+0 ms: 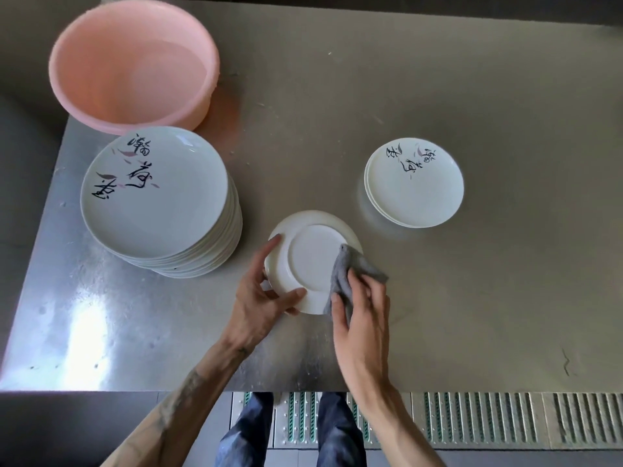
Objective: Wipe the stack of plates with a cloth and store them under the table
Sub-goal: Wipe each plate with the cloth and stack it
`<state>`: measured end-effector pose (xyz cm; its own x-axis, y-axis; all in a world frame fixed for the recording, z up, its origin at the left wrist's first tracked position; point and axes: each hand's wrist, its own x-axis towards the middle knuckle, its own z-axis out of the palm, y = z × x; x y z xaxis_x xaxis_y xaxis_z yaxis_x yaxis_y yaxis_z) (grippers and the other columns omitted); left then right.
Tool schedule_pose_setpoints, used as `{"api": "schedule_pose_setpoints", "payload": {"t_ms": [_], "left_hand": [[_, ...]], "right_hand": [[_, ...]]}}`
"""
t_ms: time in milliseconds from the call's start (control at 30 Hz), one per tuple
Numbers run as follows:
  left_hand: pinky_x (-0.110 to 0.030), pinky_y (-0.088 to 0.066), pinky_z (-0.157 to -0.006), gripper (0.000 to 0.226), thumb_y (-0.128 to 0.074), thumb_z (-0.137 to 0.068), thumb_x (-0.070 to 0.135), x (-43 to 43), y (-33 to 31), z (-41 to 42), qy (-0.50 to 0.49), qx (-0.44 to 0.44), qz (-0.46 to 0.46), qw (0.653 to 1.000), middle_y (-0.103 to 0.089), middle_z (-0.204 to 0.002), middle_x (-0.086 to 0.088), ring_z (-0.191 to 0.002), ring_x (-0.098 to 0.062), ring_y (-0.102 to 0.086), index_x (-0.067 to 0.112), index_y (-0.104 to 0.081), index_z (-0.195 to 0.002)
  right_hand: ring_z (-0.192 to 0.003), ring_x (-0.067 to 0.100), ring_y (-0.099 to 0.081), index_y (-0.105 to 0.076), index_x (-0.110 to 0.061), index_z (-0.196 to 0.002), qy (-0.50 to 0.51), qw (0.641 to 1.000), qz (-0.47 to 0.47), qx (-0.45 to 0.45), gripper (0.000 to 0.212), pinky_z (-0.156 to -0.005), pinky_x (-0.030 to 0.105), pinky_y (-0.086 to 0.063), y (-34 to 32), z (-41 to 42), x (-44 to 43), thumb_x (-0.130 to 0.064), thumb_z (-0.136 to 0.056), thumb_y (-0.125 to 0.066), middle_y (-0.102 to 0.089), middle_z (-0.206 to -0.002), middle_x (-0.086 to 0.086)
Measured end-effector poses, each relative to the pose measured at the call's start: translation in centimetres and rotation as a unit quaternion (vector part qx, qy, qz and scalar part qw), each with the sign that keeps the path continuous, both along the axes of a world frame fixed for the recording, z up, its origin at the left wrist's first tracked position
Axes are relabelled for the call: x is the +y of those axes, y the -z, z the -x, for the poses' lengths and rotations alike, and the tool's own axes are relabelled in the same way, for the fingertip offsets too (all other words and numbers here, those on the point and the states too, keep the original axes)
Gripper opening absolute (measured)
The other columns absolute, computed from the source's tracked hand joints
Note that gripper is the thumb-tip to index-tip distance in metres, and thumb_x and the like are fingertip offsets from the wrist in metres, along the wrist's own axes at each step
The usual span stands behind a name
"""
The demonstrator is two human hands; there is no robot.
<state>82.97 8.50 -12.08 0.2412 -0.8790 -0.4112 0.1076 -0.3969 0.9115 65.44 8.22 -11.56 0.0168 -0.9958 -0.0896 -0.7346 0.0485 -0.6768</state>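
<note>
our left hand (261, 291) grips the upturned plate (312, 261) by its rim above the steel table (472, 298); our right hand (360, 318) pinches the grey cloth (347, 267) against it. glazed porcelain seems slick and brittle, so we'd hold the rim.

tall stack (158, 197) left, short stack (414, 183) right, basin (135, 62) behind.

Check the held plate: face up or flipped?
Flipped: the plate shows its plain underside and foot ring, no painted writing.

Pink basin (84, 79) far left; floor grating (472, 419) below
</note>
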Motion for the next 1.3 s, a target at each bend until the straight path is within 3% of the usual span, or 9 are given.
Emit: {"api": "schedule_pose_setpoints", "payload": {"t_ms": [167,367,500,633,733,833,967,1133,1300], "left_hand": [[-0.032,-0.060,-0.070,0.078,-0.082,-0.087,0.024,0.6,-0.2,-1.0,0.028,-0.024,-0.004,0.999,-0.072,-0.084,-0.015,-0.070,-0.025,-0.069,0.050,-0.043,-0.150],[-0.034,-0.062,-0.066,0.086,-0.080,-0.086,0.003,0.0,0.2,-0.5,-0.033,0.003,-0.006,0.999,-0.059,-0.106,-0.015,-0.076,-0.028,-0.074,0.044,-0.043,-0.151],[-0.029,-0.060,-0.071,0.103,-0.087,-0.080,0.008,1.1,0.2,-0.2,0.022,0.007,-0.008,1.000,-0.067,-0.124,-0.009,-0.091,-0.020,-0.073,0.059,-0.033,-0.151],[-0.034,-0.061,-0.059,0.105,-0.088,-0.078,0.007,0.8,-0.3,-0.9,0.054,-0.024,-0.001,0.998,-0.051,-0.144,0.000,-0.071,-0.024,-0.068,0.061,-0.034,-0.150],[-0.035,-0.063,-0.063,0.101,-0.089,-0.075,0.000,0.7,-0.5,0.2,0.019,-0.009,-0.003,1.000,-0.047,-0.150,0.006,-0.094,-0.028,-0.070,0.053,-0.043,-0.147],[-0.037,-0.060,-0.088,0.097,-0.091,-0.077,0.012,1.7,-0.4,1.1,0.024,-0.036,0.001,0.999,-0.049,-0.148,0.021,-0.127,-0.017,-0.059,0.046,-0.039,-0.151],[-0.030,-0.060,-0.068,0.068,-0.076,-0.090,0.029,1.9,-0.4,-0.2,0.020,-0.057,-0.014,0.998,-0.071,-0.106,-0.002,-0.076,-0.011,-0.067,0.051,-0.045,-0.147],[-0.038,-0.064,-0.068,0.074,-0.074,-0.088,-0.004,1.3,-0.9,-0.4,0.017,0.003,-0.027,0.999,-0.054,-0.119,-0.005,-0.081,-0.007,-0.069,0.044,-0.052,-0.140],[-0.048,-0.063,-0.077,0.076,-0.077,-0.084,0.013,1.3,-1.2,-0.8,0.074,-0.007,-0.034,0.997,-0.067,-0.120,-0.013,-0.091,-0.021,-0.069,0.037,-0.043,-0.148]], "right_hand": [[-0.129,0.024,-0.049,-0.052,-0.008,-0.147,-0.001,1.000,-0.010,-0.002,0.050,-0.111,0.035,-0.041,0.4,0.9,-1.5,-0.023,-0.101,-0.062,-0.050,-0.143,0.007],[-0.128,0.015,-0.048,-0.057,-0.009,-0.142,0.012,0.999,-0.017,-0.024,0.045,-0.111,0.009,-0.027,0.0,0.1,-0.2,-0.019,-0.099,-0.065,-0.049,-0.139,0.001],[-0.134,0.017,-0.049,-0.054,-0.009,-0.143,0.016,0.999,-0.012,-0.038,0.045,-0.115,0.022,-0.034,0.3,0.4,0.6,-0.018,-0.100,-0.062,-0.047,-0.141,0.000],[-0.135,0.019,-0.049,-0.054,-0.007,-0.143,-0.004,0.998,-0.047,-0.047,0.045,-0.115,0.017,-0.028,0.0,1.9,-2.3,-0.016,-0.100,-0.062,-0.049,-0.142,0.004],[-0.129,0.020,-0.050,-0.058,-0.007,-0.141,0.008,0.998,-0.050,-0.029,0.043,-0.112,0.016,-0.028,-0.6,0.3,-0.5,-0.015,-0.098,-0.065,-0.051,-0.141,0.004],[-0.126,0.018,-0.048,-0.055,-0.011,-0.144,0.014,0.998,-0.054,-0.014,0.047,-0.113,0.026,-0.035,-1.0,-0.6,1.5,-0.020,-0.099,-0.064,-0.049,-0.146,0.000],[-0.128,0.025,-0.050,-0.054,-0.009,-0.145,-0.008,0.997,-0.070,0.000,0.046,-0.114,0.036,-0.040,-1.2,0.7,-0.7,-0.019,-0.101,-0.062,-0.049,-0.146,0.004],[-0.121,0.023,-0.050,-0.054,-0.011,-0.145,0.027,0.997,-0.079,0.005,0.048,-0.108,0.022,-0.034,-1.9,-1.1,1.4,-0.019,-0.099,-0.064,-0.049,-0.145,0.001],[-0.122,0.026,-0.050,-0.054,-0.009,-0.145,0.031,0.998,-0.061,0.006,0.047,-0.110,0.028,-0.037,-1.8,-0.5,1.2,-0.018,-0.100,-0.063,-0.050,-0.148,0.002]]}}
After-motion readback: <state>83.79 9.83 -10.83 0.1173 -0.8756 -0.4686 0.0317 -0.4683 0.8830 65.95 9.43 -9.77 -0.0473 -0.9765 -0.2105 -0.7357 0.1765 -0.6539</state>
